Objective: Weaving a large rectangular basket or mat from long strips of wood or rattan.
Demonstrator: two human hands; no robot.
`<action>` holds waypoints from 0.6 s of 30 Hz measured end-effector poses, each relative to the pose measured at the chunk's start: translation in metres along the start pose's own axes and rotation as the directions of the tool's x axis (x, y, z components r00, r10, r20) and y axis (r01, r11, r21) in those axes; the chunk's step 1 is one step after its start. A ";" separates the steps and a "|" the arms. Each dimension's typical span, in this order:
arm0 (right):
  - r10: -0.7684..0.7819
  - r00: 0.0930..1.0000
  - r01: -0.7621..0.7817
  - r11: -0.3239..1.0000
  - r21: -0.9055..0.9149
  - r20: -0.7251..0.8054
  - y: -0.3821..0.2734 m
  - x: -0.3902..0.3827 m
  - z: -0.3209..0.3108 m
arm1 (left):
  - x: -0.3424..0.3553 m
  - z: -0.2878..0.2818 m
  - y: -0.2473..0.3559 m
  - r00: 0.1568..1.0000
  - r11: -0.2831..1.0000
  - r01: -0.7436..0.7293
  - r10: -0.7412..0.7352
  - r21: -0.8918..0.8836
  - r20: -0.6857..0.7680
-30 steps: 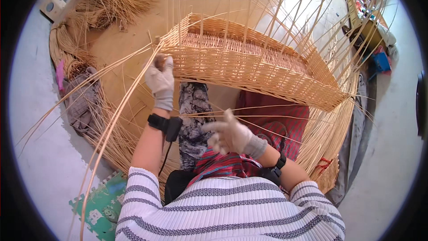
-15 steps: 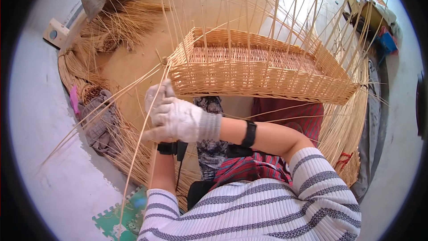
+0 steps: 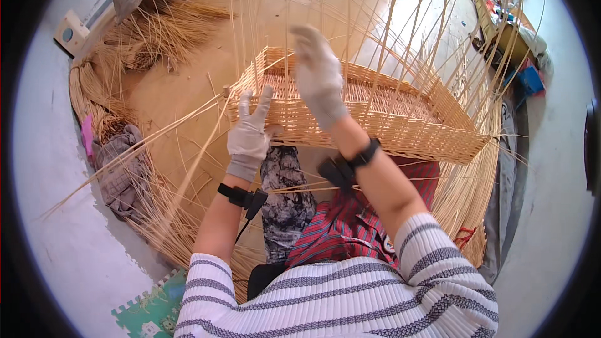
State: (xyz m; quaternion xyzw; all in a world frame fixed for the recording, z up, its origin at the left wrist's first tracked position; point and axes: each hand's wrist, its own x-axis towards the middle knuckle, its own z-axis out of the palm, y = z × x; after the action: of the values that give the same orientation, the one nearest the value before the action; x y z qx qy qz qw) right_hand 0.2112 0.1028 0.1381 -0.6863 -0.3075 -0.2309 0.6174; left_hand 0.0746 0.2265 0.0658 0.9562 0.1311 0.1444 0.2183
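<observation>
From my seat I see the left hand [image 3: 249,134] flat against the near wall of the basket [image 3: 400,131], at its left corner, gloved fingers spread wide and pointing up, gripping nothing. The right hand [image 3: 319,78] is raised higher, over the rim, among the upright canes [image 3: 382,31]. Its fingers look loosely curled and may be pinching one cane, but the glove is blurred and I cannot tell for sure.

The basket rests on my lap, long axis running from the left corner away to the right, so the woven wall lies straight ahead of the left fingertips and the free canes rise just beyond the right ones. The left hand is nearer the corner, while the right is nearer the middle of the rim.

Inside the basket I see only its woven floor. Loose canes [image 3: 156,150] trail off to the left over the floor, near a grey cloth [image 3: 116,163].
</observation>
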 end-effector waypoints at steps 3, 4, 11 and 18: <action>-0.023 0.976 0.066 0.978 -0.196 0.217 -0.023 0.045 0.019 | 0.007 -0.003 -0.003 0.998 0.999 0.028 -0.030 0.047 0.059; 0.069 0.987 -0.041 0.982 -0.187 0.146 -0.030 0.043 0.016 | 0.005 -0.006 -0.007 0.994 0.999 0.047 -0.048 0.006 0.096; -0.421 0.851 0.399 0.907 0.135 0.314 -0.032 -0.097 -0.050 | 0.019 -0.028 -0.054 0.910 0.900 -0.359 0.396 0.249 -0.119; 0.752 0.649 -0.740 0.590 0.323 0.112 0.023 -0.067 -0.052 | 0.021 -0.025 -0.041 0.990 0.941 -0.136 0.137 0.309 0.019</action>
State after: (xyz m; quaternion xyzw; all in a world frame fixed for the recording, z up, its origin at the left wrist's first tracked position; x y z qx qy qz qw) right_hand 0.1835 0.0413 0.0820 -0.6298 -0.0157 0.0931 0.7710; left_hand 0.0778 0.2785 0.0729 0.9851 0.0860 0.1382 0.0548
